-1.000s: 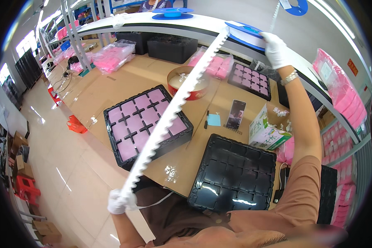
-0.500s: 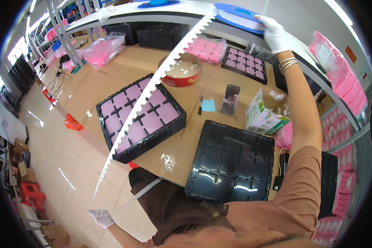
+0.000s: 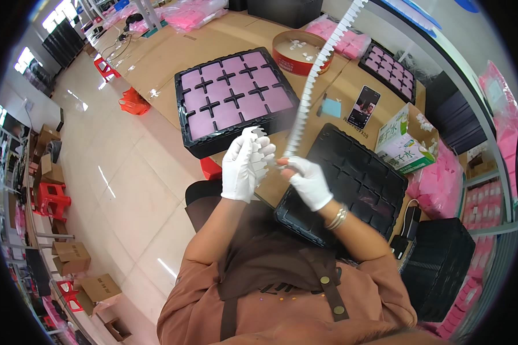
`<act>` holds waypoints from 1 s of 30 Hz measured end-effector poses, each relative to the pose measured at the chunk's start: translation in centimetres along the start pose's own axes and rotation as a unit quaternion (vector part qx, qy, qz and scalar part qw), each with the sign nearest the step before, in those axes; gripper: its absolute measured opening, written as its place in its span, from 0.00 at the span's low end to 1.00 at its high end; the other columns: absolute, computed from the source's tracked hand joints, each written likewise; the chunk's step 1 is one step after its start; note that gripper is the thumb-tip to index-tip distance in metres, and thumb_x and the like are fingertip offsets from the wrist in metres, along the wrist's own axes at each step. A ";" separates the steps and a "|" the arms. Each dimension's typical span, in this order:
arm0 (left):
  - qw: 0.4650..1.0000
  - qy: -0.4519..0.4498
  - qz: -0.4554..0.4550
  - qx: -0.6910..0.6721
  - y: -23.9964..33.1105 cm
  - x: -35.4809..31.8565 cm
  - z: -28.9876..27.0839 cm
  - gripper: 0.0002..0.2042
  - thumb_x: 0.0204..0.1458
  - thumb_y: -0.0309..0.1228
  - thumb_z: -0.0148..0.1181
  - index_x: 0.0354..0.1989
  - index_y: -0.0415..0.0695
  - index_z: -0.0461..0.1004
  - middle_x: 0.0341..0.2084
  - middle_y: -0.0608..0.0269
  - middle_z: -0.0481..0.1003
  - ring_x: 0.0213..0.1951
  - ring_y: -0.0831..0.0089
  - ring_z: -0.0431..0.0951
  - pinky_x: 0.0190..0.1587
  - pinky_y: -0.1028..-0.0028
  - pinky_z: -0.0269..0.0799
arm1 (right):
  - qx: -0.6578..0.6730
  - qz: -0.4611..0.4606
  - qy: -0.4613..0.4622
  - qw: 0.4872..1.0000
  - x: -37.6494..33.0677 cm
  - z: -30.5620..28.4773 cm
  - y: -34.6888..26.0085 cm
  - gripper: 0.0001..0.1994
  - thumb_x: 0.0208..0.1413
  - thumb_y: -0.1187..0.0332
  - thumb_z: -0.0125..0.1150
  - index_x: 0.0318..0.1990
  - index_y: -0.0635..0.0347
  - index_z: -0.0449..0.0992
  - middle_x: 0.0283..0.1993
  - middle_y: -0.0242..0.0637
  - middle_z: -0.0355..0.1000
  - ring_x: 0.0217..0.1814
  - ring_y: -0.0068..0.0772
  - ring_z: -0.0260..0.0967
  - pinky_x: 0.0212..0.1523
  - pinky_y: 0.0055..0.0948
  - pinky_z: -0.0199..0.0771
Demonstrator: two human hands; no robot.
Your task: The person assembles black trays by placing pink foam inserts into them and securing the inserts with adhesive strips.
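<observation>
A white strip with toothed edges (image 3: 309, 92) runs down from the top of the view to my hands above the table edge. My right hand (image 3: 309, 183), in a white glove with bare fingertips, is closed on its lower part. A bunched piece of the same toothed strip (image 3: 252, 150) is in my left hand (image 3: 239, 172), gloved and closed around it. The two hands are close together, slightly apart. Just beyond them is a black tray of pink foam blocks (image 3: 236, 95). Below my right forearm lies a black compartment tray (image 3: 351, 178).
A red round tin (image 3: 299, 64) with white scraps stands at the back. To the right are a phone (image 3: 364, 106), a blue note pad (image 3: 331, 107) and a carton (image 3: 408, 138) with scraps. A shelf edge (image 3: 443, 52) overhangs the right side. A red bag (image 3: 134, 102) hangs at the table's left edge.
My right hand has come down from the blue reel on the shelf to the strip before me. My left hand has risen from the lower left, and both now meet over the table edge.
</observation>
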State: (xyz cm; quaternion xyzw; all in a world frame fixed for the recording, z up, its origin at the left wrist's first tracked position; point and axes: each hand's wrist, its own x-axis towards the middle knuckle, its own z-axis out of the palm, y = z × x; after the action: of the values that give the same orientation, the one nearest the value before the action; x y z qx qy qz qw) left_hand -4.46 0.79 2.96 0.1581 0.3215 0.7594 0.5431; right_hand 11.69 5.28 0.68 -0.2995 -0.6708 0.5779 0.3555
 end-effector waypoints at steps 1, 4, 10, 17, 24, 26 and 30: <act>0.999 -0.018 0.016 -0.024 0.0 -0.4 0.2 0.07 0.59 0.33 0.52 0.42 0.45 0.69 0.37 0.59 0.75 0.38 0.69 0.77 0.40 0.71 0.74 | 0.044 0.030 0.009 0.999 -0.2 1.2 -0.1 0.10 0.53 0.72 0.60 0.43 0.65 0.76 0.41 0.33 0.75 0.42 0.21 0.69 0.45 0.22 0.68; 0.995 0.058 0.076 -0.001 -1.2 -0.8 0.3 0.12 0.60 0.36 0.50 0.46 0.41 0.68 0.38 0.59 0.75 0.39 0.67 0.77 0.41 0.71 0.74 | 0.111 0.089 0.041 0.989 -0.6 3.4 0.8 0.10 0.52 0.71 0.62 0.41 0.65 0.77 0.37 0.31 0.75 0.39 0.17 0.68 0.42 0.20 0.68; 0.994 0.064 0.090 -0.001 -4.1 -1.0 -0.2 0.12 0.60 0.33 0.49 0.47 0.41 0.68 0.39 0.56 0.75 0.40 0.65 0.78 0.45 0.67 0.75 | 0.126 0.102 0.104 0.981 -1.2 3.8 2.4 0.07 0.50 0.72 0.64 0.35 0.64 0.77 0.30 0.26 0.73 0.32 0.13 0.66 0.34 0.17 0.66; 0.989 0.133 0.038 -0.052 -6.0 0.3 -1.3 0.11 0.60 0.31 0.49 0.48 0.39 0.67 0.39 0.55 0.74 0.39 0.67 0.77 0.42 0.70 0.75 | -0.168 -0.229 0.102 0.953 -2.8 1.9 -0.2 0.07 0.41 0.81 0.65 0.28 0.61 0.74 0.32 0.36 0.70 0.32 0.31 0.68 0.34 0.25 0.68; 0.994 0.111 0.012 -0.019 -7.1 0.0 -2.0 0.10 0.61 0.30 0.47 0.47 0.37 0.66 0.39 0.54 0.73 0.39 0.67 0.76 0.41 0.72 0.74 | -0.351 0.147 0.105 0.919 4.4 -15.9 6.9 0.05 0.38 0.76 0.57 0.19 0.58 0.79 0.28 0.43 0.74 0.36 0.41 0.72 0.39 0.32 0.70; 0.995 0.086 -0.002 -0.053 -7.6 -0.2 -1.8 0.10 0.60 0.30 0.48 0.46 0.38 0.66 0.39 0.53 0.74 0.38 0.67 0.76 0.41 0.72 0.73 | -0.418 0.185 0.047 0.888 5.4 -16.3 7.3 0.02 0.39 0.72 0.61 0.23 0.58 0.79 0.29 0.42 0.74 0.35 0.43 0.72 0.38 0.33 0.70; 0.996 0.080 -0.007 -0.034 -8.0 -1.2 -1.0 0.09 0.60 0.29 0.49 0.45 0.40 0.66 0.39 0.54 0.74 0.37 0.66 0.76 0.42 0.72 0.73 | -0.545 0.136 0.128 0.817 4.3 -13.4 5.5 0.08 0.40 0.69 0.66 0.29 0.58 0.79 0.31 0.42 0.74 0.34 0.46 0.71 0.37 0.36 0.70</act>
State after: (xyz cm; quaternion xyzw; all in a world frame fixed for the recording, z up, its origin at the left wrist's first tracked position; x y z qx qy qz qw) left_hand 1.14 1.00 -2.95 0.0759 0.3390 0.7763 0.5261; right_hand 20.24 17.15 -3.09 -0.6040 -0.7769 0.1162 0.1346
